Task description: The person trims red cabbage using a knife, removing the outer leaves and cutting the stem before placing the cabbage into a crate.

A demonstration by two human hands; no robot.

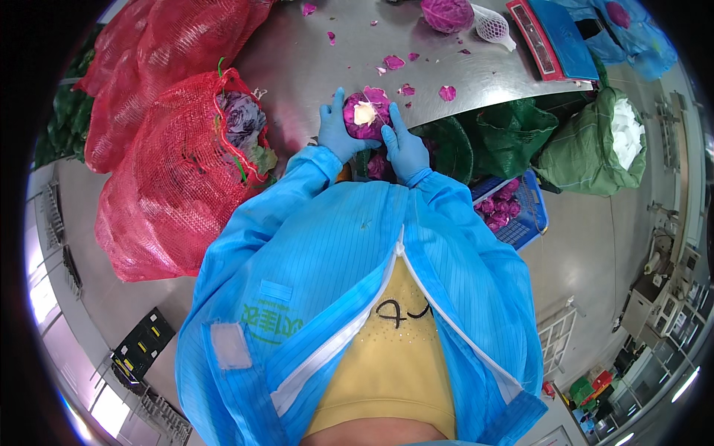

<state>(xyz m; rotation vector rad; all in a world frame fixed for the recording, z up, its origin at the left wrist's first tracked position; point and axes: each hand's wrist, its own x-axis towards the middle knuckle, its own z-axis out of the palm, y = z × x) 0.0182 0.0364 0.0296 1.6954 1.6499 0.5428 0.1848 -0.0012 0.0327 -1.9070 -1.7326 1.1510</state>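
A red cabbage [357, 129] is held between my two blue-gloved hands at the near edge of the stainless-steel table [312, 61]. Its pale cut stem end faces up. My left hand [337, 129] cups its left side, thumb below it. On the right side, my right hand [406, 149] touches it with the fingertips; whether those fingers pinch a leaf is hard to see. Below the hands, purple leaves [378, 167] show in a dark container, partly hidden by my sleeves. Torn purple leaf pieces [394, 62] lie scattered on the table.
Red mesh sacks [167, 167] crowd the left, one open with cabbages [241, 118] inside. Another red cabbage [448, 14] sits at the back beside white foam netting [492, 24] and a red-and-blue box [552, 42]. Green bags [594, 142] and a blue crate [527, 223] stand at right.
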